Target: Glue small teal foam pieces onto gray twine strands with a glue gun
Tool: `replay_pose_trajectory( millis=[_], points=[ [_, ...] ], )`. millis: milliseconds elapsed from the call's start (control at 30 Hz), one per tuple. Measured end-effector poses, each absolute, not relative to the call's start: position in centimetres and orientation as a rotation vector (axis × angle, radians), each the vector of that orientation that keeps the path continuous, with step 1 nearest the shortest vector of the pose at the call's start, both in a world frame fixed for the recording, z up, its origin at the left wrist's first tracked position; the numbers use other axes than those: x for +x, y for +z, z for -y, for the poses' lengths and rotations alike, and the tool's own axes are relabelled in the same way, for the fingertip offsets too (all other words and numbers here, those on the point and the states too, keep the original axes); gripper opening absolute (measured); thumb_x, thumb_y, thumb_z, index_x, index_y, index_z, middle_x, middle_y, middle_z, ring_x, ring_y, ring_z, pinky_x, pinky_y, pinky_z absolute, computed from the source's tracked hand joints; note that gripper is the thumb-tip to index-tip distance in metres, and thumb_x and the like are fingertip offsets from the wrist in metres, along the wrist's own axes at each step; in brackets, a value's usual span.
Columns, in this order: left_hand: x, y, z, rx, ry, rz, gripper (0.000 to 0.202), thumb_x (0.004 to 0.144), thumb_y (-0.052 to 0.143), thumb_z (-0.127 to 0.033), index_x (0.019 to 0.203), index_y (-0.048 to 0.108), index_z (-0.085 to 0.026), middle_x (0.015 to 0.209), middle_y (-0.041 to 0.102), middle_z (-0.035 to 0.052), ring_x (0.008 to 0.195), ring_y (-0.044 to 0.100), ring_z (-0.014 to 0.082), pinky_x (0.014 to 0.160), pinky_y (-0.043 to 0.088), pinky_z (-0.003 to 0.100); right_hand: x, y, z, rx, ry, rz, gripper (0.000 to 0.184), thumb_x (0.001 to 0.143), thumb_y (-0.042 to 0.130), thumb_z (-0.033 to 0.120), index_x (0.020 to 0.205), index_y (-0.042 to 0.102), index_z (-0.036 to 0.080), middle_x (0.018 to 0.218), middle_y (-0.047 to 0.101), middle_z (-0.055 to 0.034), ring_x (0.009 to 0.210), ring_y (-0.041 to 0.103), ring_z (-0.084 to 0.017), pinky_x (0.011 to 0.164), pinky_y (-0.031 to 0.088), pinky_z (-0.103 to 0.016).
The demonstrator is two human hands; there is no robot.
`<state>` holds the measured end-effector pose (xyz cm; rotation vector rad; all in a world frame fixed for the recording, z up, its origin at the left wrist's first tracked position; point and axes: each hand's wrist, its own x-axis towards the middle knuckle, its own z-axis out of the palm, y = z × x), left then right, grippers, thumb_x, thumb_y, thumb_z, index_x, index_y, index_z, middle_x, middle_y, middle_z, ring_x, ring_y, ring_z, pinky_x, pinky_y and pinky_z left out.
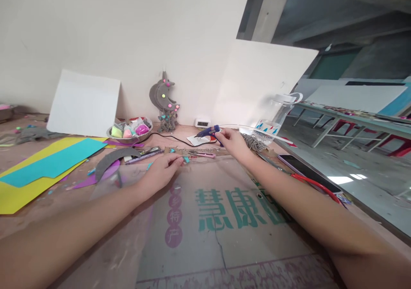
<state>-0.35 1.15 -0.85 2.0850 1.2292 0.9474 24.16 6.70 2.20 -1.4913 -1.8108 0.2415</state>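
My right hand [233, 142] grips a blue hot glue gun [208, 131], its nozzle pointing left. A white glue stick appears to run out of its back to the right. My left hand [160, 171] is closed in a pinch on a small teal piece [186, 159] that shows past the thumb. A pink craft knife [205, 154] lies just beyond it. Left of this hand are a grey felt crescent [112, 160] and purple felt scraps [96, 177]. A finished-looking grey moon hanging [162, 96] with coloured pompoms is against the white board.
A metal bowl [130, 138] of bagged pompoms stands behind yellow [16, 201] and teal sheets [58, 162]. To the right are grey cord [255, 144], a clear water jug [272, 117], a phone [308, 172] and red-handled scissors [317, 186]. A printed plastic sheet [192, 254] covers the front.
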Motion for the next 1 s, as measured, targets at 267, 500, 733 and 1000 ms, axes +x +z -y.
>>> replay_pose_trajectory(
  millis=[267,500,733,1000],
  points=[
    [-0.3,-0.5,-0.9,1.943,0.958,-1.251,0.030,0.082,0.043,-0.042,0.079,0.061,-0.018,0.073,0.062,0.0002,0.072,0.056,0.0180,0.064,0.040,0.026,28.1,1.1,-12.3,-1.623,0.317,1.981,0.042,0.069,0.065,0.033,0.106,0.060,0.014,0.102,0.065,-0.0099,0.090,0.059,-0.021,0.080,0.043,-0.031],
    [-0.2,-0.5,-1.0,1.912,0.939,-1.256,0.027,0.082,0.045,-0.040,0.080,0.061,-0.018,0.072,0.061,-0.0013,0.069,0.055,0.0155,0.061,0.038,0.024,26.2,-0.2,-14.8,-1.664,0.365,1.999,0.042,0.069,0.063,0.044,0.098,0.063,0.013,0.086,0.068,-0.0080,0.075,0.060,-0.019,0.071,0.045,-0.029],
    [-0.3,-0.8,-1.3,1.903,0.928,-1.243,0.028,0.083,0.043,-0.041,0.078,0.058,-0.018,0.068,0.058,-0.0017,0.066,0.052,0.0144,0.057,0.036,0.023,25.6,0.0,-14.4,-1.637,0.454,1.953,0.030,0.075,0.056,0.037,0.087,0.067,0.012,0.075,0.067,-0.0075,0.061,0.058,-0.015,0.059,0.046,-0.025],
    [-0.5,-1.1,-1.5,1.948,0.991,-1.216,0.033,0.085,0.038,-0.041,0.069,0.053,-0.017,0.066,0.055,-0.0018,0.064,0.050,0.0138,0.057,0.034,0.023,25.8,2.9,-9.7,-1.437,0.499,1.847,0.033,0.081,0.046,0.032,0.101,0.063,0.012,0.079,0.068,-0.0092,0.067,0.059,-0.013,0.055,0.046,-0.021]
  ],
)
